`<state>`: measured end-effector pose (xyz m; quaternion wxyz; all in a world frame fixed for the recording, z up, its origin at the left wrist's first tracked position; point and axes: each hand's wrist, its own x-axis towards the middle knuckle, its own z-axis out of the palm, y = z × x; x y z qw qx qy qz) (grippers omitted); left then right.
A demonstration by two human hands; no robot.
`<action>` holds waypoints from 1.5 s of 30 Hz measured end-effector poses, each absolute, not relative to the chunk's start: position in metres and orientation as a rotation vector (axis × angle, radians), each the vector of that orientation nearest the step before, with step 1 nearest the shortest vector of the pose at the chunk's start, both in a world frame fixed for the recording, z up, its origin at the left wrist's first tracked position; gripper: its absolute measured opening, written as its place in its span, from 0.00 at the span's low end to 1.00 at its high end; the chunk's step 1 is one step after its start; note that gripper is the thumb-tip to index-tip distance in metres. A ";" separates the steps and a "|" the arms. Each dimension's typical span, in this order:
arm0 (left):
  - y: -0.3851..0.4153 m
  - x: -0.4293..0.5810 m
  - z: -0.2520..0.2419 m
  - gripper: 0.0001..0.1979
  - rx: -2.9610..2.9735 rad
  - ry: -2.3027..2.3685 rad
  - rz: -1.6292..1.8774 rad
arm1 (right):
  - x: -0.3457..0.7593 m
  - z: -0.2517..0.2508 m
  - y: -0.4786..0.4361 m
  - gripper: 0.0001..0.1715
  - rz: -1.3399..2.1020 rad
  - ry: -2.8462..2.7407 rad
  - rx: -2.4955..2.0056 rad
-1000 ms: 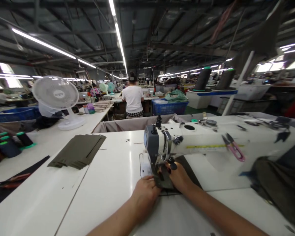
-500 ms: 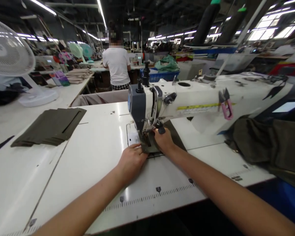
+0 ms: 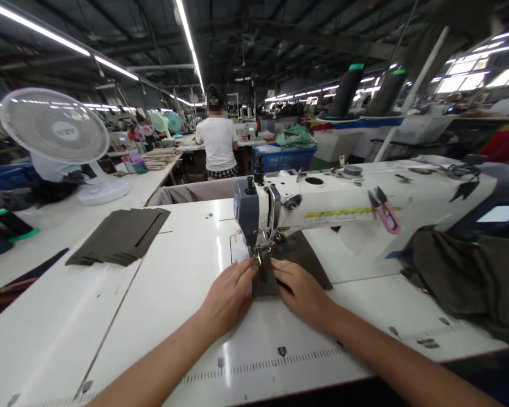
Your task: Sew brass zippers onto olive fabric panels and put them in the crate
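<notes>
A white sewing machine (image 3: 322, 206) stands on a white table (image 3: 173, 316). A dark olive fabric piece (image 3: 294, 265) lies under its needle. My left hand (image 3: 229, 297) rests flat on the table with its fingertips at the left edge of the fabric. My right hand (image 3: 303, 291) presses flat on the fabric just right of the needle. Both hands have fingers spread and grip nothing.
A stack of olive fabric pieces (image 3: 121, 243) lies at the left. A heap of dark cloth (image 3: 470, 277) sits at the right. Pink snips (image 3: 385, 212) hang on the machine arm. A white fan (image 3: 59, 135) stands at the back left. A person in a white shirt (image 3: 217, 147) stands beyond.
Both hands have drawn back from the presser foot toward me and now lie flat, one on each side of the needle. The camera view has shifted.
</notes>
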<state>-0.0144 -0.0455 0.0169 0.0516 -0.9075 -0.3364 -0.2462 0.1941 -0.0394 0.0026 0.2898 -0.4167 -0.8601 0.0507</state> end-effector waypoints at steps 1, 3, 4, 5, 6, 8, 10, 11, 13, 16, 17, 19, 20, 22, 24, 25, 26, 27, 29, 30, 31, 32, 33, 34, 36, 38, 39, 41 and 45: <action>-0.042 -0.014 0.015 0.16 -2.798 -0.955 -0.707 | 0.196 0.000 -0.042 0.21 0.155 -2.315 -1.058; -0.036 -0.011 0.011 0.14 -2.830 -0.857 -0.652 | 0.197 -0.004 -0.044 0.23 0.196 -2.349 -1.039; -0.035 -0.010 0.010 0.13 -2.820 -0.834 -0.655 | 0.198 -0.004 -0.044 0.24 0.213 -2.361 -1.038; -0.033 -0.009 0.008 0.13 -2.800 -0.820 -0.666 | 0.198 -0.004 -0.043 0.24 0.226 -2.364 -1.039; -0.033 -0.008 0.007 0.13 -2.780 -0.807 -0.676 | 0.198 -0.004 -0.042 0.24 0.234 -2.363 -1.040; -0.033 -0.007 0.007 0.14 -2.751 -0.773 -0.679 | 0.199 -0.003 -0.041 0.24 0.244 -2.344 -1.040; -0.034 -0.006 0.009 0.15 -2.737 -0.747 -0.668 | 0.199 -0.004 -0.040 0.24 0.255 -2.313 -1.037; -0.035 -0.006 0.010 0.16 -2.733 -0.734 -0.660 | 0.199 -0.005 -0.040 0.23 0.262 -2.299 -1.035; -0.035 -0.004 0.013 0.17 -2.722 -0.727 -0.643 | 0.200 -0.005 -0.040 0.23 0.275 -2.279 -1.028; -0.035 -0.003 0.018 0.18 -2.710 -0.753 -0.601 | 0.200 -0.003 -0.039 0.22 0.283 -2.270 -1.016; -0.035 -0.003 0.019 0.18 -2.709 -0.765 -0.589 | 0.200 -0.003 -0.038 0.22 0.283 -2.268 -1.013; -0.034 -0.002 0.020 0.17 -2.713 -0.783 -0.575 | 0.200 -0.002 -0.036 0.21 0.283 -2.264 -1.011; -0.033 -0.002 0.020 0.17 -2.716 -0.790 -0.573 | 0.200 -0.001 -0.035 0.21 0.284 -2.262 -1.012; -0.030 -0.002 0.019 0.16 -2.729 -0.794 -0.558 | 0.200 -0.001 -0.033 0.20 0.279 -2.258 -1.016; -0.026 -0.002 0.018 0.16 -2.746 -0.785 -0.546 | 0.200 -0.001 -0.029 0.20 0.268 -2.256 -1.013; -0.024 -0.002 0.018 0.16 -2.751 -0.783 -0.547 | 0.199 -0.001 -0.028 0.20 0.265 -2.256 -1.008; -0.022 -0.002 0.017 0.15 -2.755 -0.782 -0.557 | 0.199 -0.001 -0.026 0.21 0.267 -2.259 -1.003; -0.019 -0.002 0.017 0.15 -2.761 -0.786 -0.572 | 0.199 -0.001 -0.023 0.21 0.273 -2.264 -0.999; -0.015 -0.001 0.017 0.15 -2.779 -0.798 -0.612 | 0.199 -0.002 -0.019 0.22 0.284 -2.280 -0.997; -0.013 -0.001 0.017 0.14 -2.791 -0.810 -0.632 | 0.198 -0.002 -0.017 0.21 0.285 -2.286 -1.005; -0.012 -0.001 0.016 0.14 -2.803 -0.824 -0.656 | 0.198 -0.003 -0.015 0.20 0.281 -2.289 -1.017; -0.010 -0.001 0.016 0.14 -2.814 -0.842 -0.684 | 0.198 -0.004 -0.013 0.19 0.274 -2.287 -1.030; -0.009 -0.001 0.016 0.14 -2.823 -0.864 -0.712 | 0.197 -0.004 -0.011 0.18 0.265 -2.280 -1.042; -0.007 -0.001 0.015 0.14 -2.831 -0.890 -0.735 | 0.197 -0.005 -0.010 0.18 0.256 -2.270 -1.050; -0.005 -0.001 0.013 0.13 -2.853 -0.943 -0.765 | 0.196 -0.005 -0.007 0.18 0.229 -2.245 -1.056; -0.002 -0.002 0.010 0.11 -2.863 -0.979 -0.788 | 0.195 -0.005 -0.003 0.18 0.189 -2.226 -1.051; 0.000 -0.003 0.008 0.10 -2.859 -0.988 -0.808 | 0.195 -0.006 -0.001 0.17 0.162 -2.220 -1.052; 0.003 -0.004 0.005 0.10 -2.841 -1.004 -0.853 | 0.194 -0.007 0.003 0.15 0.108 -2.210 -1.061; 0.005 -0.004 0.003 0.10 -2.830 -1.049 -0.868 | 0.193 -0.009 0.008 0.12 0.069 -2.216 -1.104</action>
